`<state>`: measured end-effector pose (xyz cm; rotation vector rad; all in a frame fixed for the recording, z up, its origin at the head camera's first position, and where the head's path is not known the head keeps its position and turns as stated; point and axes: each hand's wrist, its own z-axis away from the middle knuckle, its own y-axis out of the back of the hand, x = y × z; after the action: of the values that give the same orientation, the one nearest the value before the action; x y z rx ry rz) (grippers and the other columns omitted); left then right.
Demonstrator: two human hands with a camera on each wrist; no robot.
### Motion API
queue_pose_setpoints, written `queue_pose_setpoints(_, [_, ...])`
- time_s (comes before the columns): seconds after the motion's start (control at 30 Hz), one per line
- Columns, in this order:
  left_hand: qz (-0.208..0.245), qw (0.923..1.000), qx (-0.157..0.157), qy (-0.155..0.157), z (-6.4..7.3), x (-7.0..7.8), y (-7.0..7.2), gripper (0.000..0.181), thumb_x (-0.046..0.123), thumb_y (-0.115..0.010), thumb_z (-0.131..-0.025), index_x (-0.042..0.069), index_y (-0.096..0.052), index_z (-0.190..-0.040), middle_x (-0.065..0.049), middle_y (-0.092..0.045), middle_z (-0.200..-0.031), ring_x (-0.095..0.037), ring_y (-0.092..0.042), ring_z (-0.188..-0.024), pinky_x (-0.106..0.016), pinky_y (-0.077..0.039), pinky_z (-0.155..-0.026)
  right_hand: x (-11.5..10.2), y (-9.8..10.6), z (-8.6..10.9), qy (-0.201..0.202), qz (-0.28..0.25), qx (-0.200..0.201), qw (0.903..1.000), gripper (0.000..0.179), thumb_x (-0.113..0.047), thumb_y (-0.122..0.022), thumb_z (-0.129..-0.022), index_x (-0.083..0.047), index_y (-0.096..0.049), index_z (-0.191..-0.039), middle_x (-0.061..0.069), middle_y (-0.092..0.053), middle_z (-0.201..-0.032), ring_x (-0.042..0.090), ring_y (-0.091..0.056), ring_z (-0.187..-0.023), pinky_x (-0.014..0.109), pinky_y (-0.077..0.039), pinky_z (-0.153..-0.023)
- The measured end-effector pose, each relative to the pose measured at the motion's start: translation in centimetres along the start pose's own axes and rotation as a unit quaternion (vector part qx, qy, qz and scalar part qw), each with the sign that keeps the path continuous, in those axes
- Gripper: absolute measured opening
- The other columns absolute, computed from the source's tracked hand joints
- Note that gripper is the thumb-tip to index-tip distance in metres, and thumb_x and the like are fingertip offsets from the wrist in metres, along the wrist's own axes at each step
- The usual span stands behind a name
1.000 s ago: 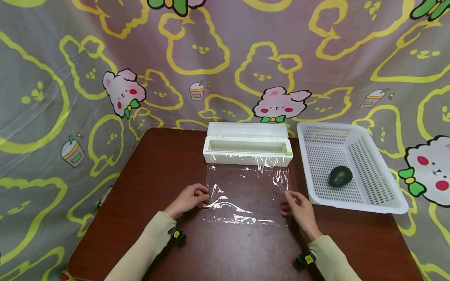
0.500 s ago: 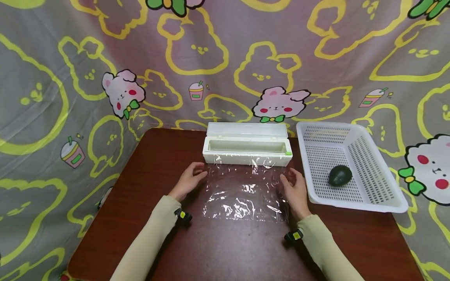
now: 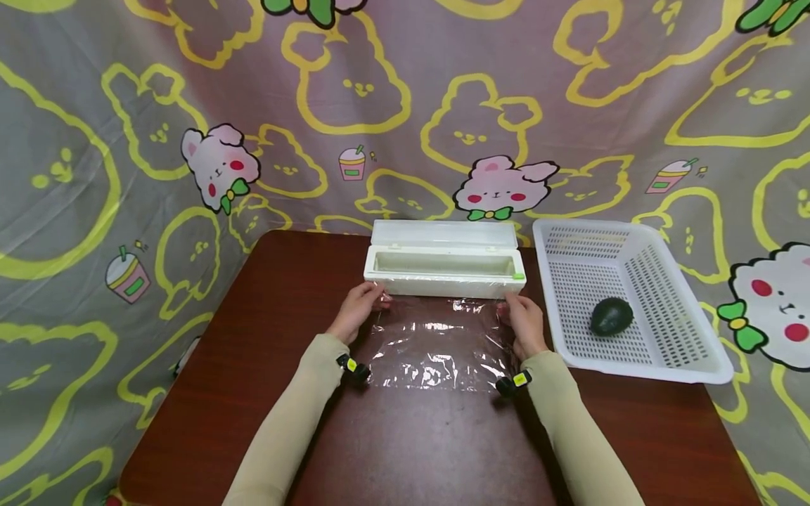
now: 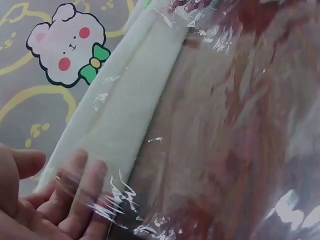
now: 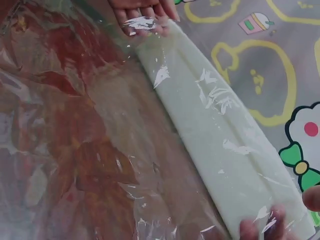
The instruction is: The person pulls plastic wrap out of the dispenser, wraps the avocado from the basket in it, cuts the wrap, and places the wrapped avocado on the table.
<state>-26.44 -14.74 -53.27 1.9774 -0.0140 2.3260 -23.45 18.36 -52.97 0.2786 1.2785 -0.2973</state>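
Hands nearer box (clear, crinkly film)

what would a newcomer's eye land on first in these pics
Probably the cloth behind the table, busy with yellow outlines and cartoon rabbits. Next, likely the glinting clear film, which runs nearer from the front of the open white box, with the left hand and right hand at its sides. Off to the right, a dark green, avocado-like fruit stands out in its white basket.
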Motion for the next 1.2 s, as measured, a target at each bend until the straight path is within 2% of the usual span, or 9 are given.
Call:
queue_pose_setpoints(0.07, [0.017, 0.9998, 0.0, -0.01, -0.1, 0.2, -0.3, 0.034, 0.021, -0.054, -0.109, -0.01, -0.065, -0.119, -0.006, -0.071, -0.089, -0.019, -0.074, -0.082, -0.034, -0.06, -0.085, -0.1, -0.1, -0.3, -0.004, -0.025, -0.018, 0.9995, 0.038, -0.028, -0.057, -0.106, 0.006, -0.063, -0.121, -0.006, -0.062, -0.074, 0.005, -0.062, -0.063, 0.02, -0.056, -0.064])
queue_pose_setpoints(0.17, [0.03, 0.9994, 0.007, -0.019, -0.2, 0.5, -0.7, 0.034, 0.017, -0.053, -0.109, -0.012, -0.067, -0.12, -0.001, -0.065, -0.078, -0.013, -0.07, -0.071, -0.029, -0.061, -0.075, -0.2, -0.3, -0.6, 0.001, -0.057, -0.035, 0.9977, 0.029, -0.023, -0.058, -0.107, 0.004, -0.066, -0.112, -0.007, -0.056, -0.069, 0.003, -0.058, -0.055, 0.02, -0.055, -0.057])
queue_pose_setpoints(0.3, [0.035, 0.9989, 0.013, -0.027, -0.4, 0.9, -1.0, 0.032, 0.017, -0.052, -0.11, -0.01, -0.068, -0.118, 0.0, -0.06, -0.074, -0.011, -0.067, -0.065, -0.027, -0.061, -0.071, -0.4, -0.7, -0.9, 0.031, -0.078, -0.039, 0.9957, 0.026, -0.021, -0.058, -0.107, 0.003, -0.067, -0.105, -0.006, -0.056, -0.067, 0.004, -0.055, -0.05, 0.02, -0.053, -0.052])
queue_pose_setpoints(0.43, [0.057, 0.9973, 0.022, -0.04, -0.8, 1.3, -1.0, 0.03, 0.018, -0.051, -0.11, -0.007, -0.068, -0.114, 0.0, -0.06, -0.074, -0.012, -0.067, -0.064, -0.028, -0.061, -0.07, -0.6, -0.9, -1.3, 0.067, -0.086, -0.034, 0.9935, 0.034, -0.024, -0.058, -0.108, 0.007, -0.069, -0.117, -0.005, -0.058, -0.065, 0.004, -0.053, -0.047, 0.019, -0.05, -0.049])
queue_pose_setpoints(0.6, [0.097, 0.994, 0.022, -0.046, -1.2, 1.4, -0.8, 0.029, 0.017, -0.05, -0.11, -0.007, -0.067, -0.114, -0.002, -0.059, -0.075, -0.012, -0.065, -0.061, -0.027, -0.06, -0.067, -0.7, -1.0, -1.7, 0.085, -0.115, -0.013, 0.9897, 0.037, -0.02, -0.06, -0.107, 0.009, -0.066, -0.129, -0.005, -0.06, -0.06, 0.003, -0.052, -0.044, 0.017, -0.048, -0.045])
queue_pose_setpoints(0.77, [0.115, 0.992, 0.018, -0.049, -1.4, 1.3, -0.8, 0.029, 0.017, -0.05, -0.111, -0.007, -0.066, -0.114, -0.001, -0.063, -0.079, -0.012, -0.065, -0.061, -0.027, -0.059, -0.067, -0.6, -1.2, -1.8, 0.096, -0.123, 0.005, 0.9877, 0.04, -0.022, -0.062, -0.105, 0.009, -0.066, -0.131, -0.005, -0.062, -0.058, 0.004, -0.054, -0.042, 0.018, -0.048, -0.044])
queue_pose_setpoints(1.0, [0.111, 0.9912, 0.029, -0.065, -1.6, 1.2, -1.1, 0.027, 0.016, -0.05, -0.11, -0.005, -0.066, -0.111, 0.0, -0.071, -0.084, -0.012, -0.069, -0.068, -0.026, -0.059, -0.073, -0.4, -1.6, -1.7, 0.11, -0.087, 0.027, 0.9897, 0.041, -0.027, -0.059, -0.107, 0.003, -0.068, -0.133, -0.008, -0.066, -0.057, 0.004, -0.057, -0.042, 0.02, -0.05, -0.044])
queue_pose_setpoints(1.2, [0.124, 0.9888, 0.03, -0.078, -2.2, 0.9, -1.0, 0.026, 0.013, -0.05, -0.11, -0.008, -0.065, -0.11, 0.0, -0.07, -0.085, -0.012, -0.069, -0.072, -0.024, -0.058, -0.075, -0.2, -1.6, -1.7, 0.103, -0.113, 0.017, 0.9882, 0.04, -0.023, -0.057, -0.108, 0.001, -0.063, -0.139, -0.008, -0.068, -0.058, 0.005, -0.06, -0.045, 0.019, -0.05, -0.043])
